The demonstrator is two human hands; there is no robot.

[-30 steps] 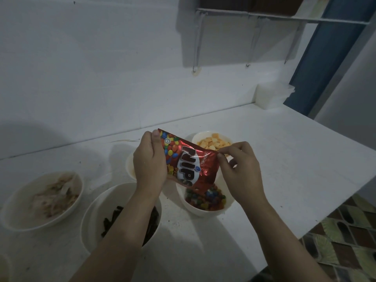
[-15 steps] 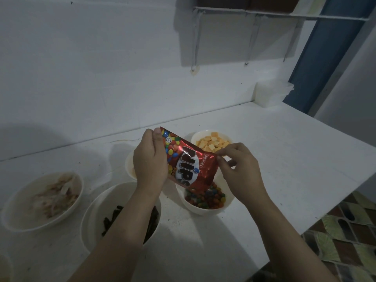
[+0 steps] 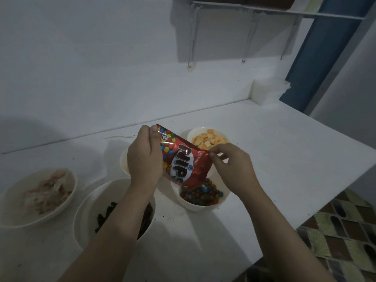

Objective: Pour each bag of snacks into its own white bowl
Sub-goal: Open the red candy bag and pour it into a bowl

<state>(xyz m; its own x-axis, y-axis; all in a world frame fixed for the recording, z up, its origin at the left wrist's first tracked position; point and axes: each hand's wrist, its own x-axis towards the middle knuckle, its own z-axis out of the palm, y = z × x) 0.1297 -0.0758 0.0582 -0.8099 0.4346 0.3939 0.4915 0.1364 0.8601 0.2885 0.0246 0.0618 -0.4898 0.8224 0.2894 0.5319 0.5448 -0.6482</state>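
Tipping the candy bag over its bowl

My left hand (image 3: 144, 159) grips one side of the red candy bag (image 3: 183, 161) and my right hand (image 3: 232, 165) pinches its far corner, so the bag hangs mouth-down just above the near bowl (image 3: 203, 204), letting the coloured candies (image 3: 201, 195) drop inside. Of the other 3 filled bowls I can see, 1 behind (image 3: 195, 134) holds orange squares, 1 under my left forearm (image 3: 85, 216) dark pieces, and 1 at the far left (image 3: 67, 202) pale chips. A 5th bowl (image 3: 123, 161) is mostly hidden behind my left hand.

Bowls (image 3: 200, 206) crowd the near table (image 3: 284, 159); its right stretch lies open.
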